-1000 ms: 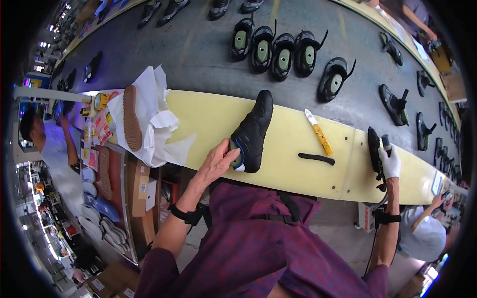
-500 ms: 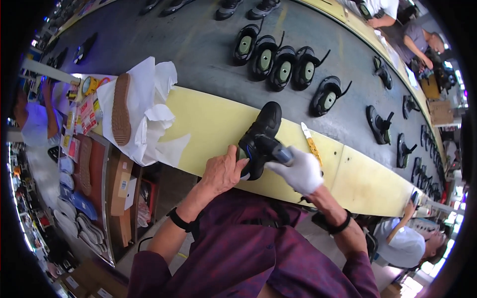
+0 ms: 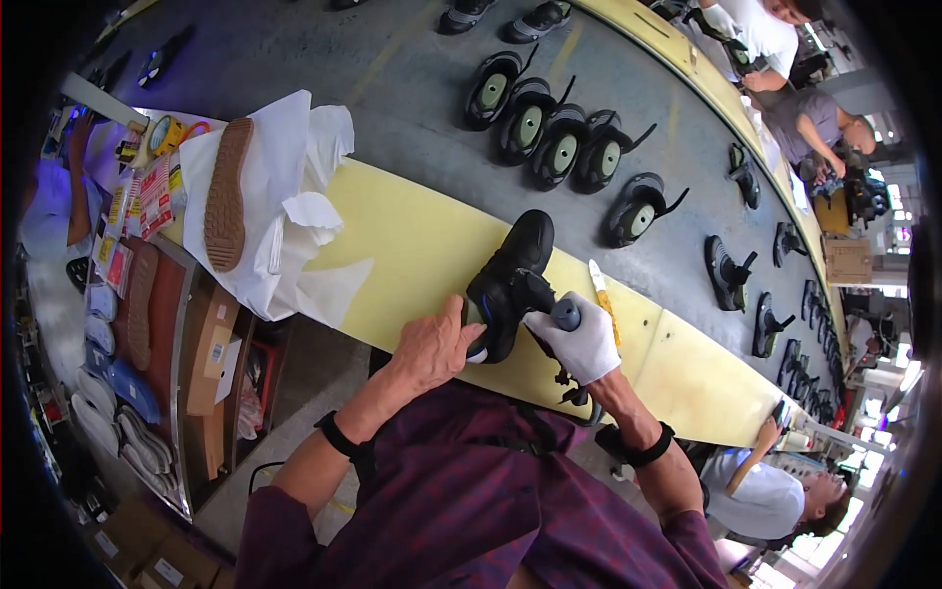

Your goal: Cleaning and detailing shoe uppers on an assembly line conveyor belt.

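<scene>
A black shoe (image 3: pixel 510 275) lies on the pale yellow bench edge (image 3: pixel 422 211), its toe pointing away from me. My left hand (image 3: pixel 432 344), bare, grips the shoe around its heel. In a white glove, my right hand (image 3: pixel 581 344) is closed around a tool with a dark, rounded handle (image 3: pixel 566 314). The tool's working end is hidden by the hand and shoe. Dark laces or cords (image 3: pixel 571 388) hang below the glove. Just beyond the right hand lies a yellow-handled utility knife (image 3: pixel 605 299).
Several black shoes (image 3: pixel 564 147) stand on the grey conveyor belt (image 3: pixel 412 108). To the left, a brown sole (image 3: pixel 229 196) rests on white paper (image 3: pixel 294 226), beside a shelf unit of insoles (image 3: pixel 137 388). Co-workers sit across the belt and at right.
My view has shifted slightly. The right hand has moved closer to the shoe, and the tool's handle end now points up toward me. The left hand keeps its hold on the heel.
</scene>
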A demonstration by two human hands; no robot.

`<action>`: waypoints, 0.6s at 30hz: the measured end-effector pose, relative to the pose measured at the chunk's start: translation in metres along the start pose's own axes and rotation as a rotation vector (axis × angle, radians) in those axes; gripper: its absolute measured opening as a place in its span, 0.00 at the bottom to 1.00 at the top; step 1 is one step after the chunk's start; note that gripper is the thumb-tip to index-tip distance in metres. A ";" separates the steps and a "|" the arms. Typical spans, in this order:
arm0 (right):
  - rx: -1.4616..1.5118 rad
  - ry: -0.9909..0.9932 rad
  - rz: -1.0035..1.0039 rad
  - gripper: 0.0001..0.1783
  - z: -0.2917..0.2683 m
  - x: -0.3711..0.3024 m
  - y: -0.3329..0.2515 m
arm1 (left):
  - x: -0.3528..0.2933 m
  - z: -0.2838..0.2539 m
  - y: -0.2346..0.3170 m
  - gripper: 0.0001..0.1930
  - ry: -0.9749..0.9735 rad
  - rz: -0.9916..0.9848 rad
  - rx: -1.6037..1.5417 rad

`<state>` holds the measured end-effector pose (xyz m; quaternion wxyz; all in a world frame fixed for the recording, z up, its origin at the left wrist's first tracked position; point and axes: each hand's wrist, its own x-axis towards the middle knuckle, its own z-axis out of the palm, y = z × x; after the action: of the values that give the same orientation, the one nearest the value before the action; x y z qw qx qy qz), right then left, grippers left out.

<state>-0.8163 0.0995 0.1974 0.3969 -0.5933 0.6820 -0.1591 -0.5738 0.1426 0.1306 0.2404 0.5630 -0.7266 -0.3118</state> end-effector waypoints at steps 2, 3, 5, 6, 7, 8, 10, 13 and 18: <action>0.026 -0.021 0.021 0.25 -0.009 0.002 0.011 | -0.001 0.006 -0.003 0.21 0.093 0.072 -0.004; -0.007 0.033 0.019 0.25 -0.015 0.001 0.018 | -0.004 0.006 -0.008 0.22 0.033 0.023 -0.018; -0.020 0.088 0.040 0.24 -0.031 -0.003 0.015 | -0.008 0.011 -0.020 0.25 -0.034 -0.039 -0.040; 0.025 0.135 0.061 0.23 -0.036 -0.007 0.004 | -0.009 0.010 -0.020 0.25 -0.030 -0.046 -0.044; 0.042 0.140 0.040 0.23 -0.039 -0.008 -0.001 | -0.010 0.009 -0.019 0.25 -0.029 -0.041 -0.019; 0.063 0.155 0.026 0.23 -0.041 -0.009 -0.006 | -0.009 0.008 -0.018 0.26 -0.036 -0.025 0.005; 0.057 0.069 0.019 0.23 -0.034 -0.009 -0.017 | -0.012 0.015 -0.017 0.27 0.045 0.065 0.097; 0.032 -0.052 0.002 0.24 -0.011 0.003 -0.019 | -0.011 0.024 -0.018 0.27 0.082 0.151 0.180; -0.011 -0.080 0.025 0.21 -0.009 0.007 -0.028 | -0.004 0.012 -0.009 0.28 0.014 0.160 0.097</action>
<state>-0.8039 0.0842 0.2201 0.4226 -0.5928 0.6737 -0.1267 -0.5755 0.1472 0.1158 0.2421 0.5163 -0.7819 -0.2520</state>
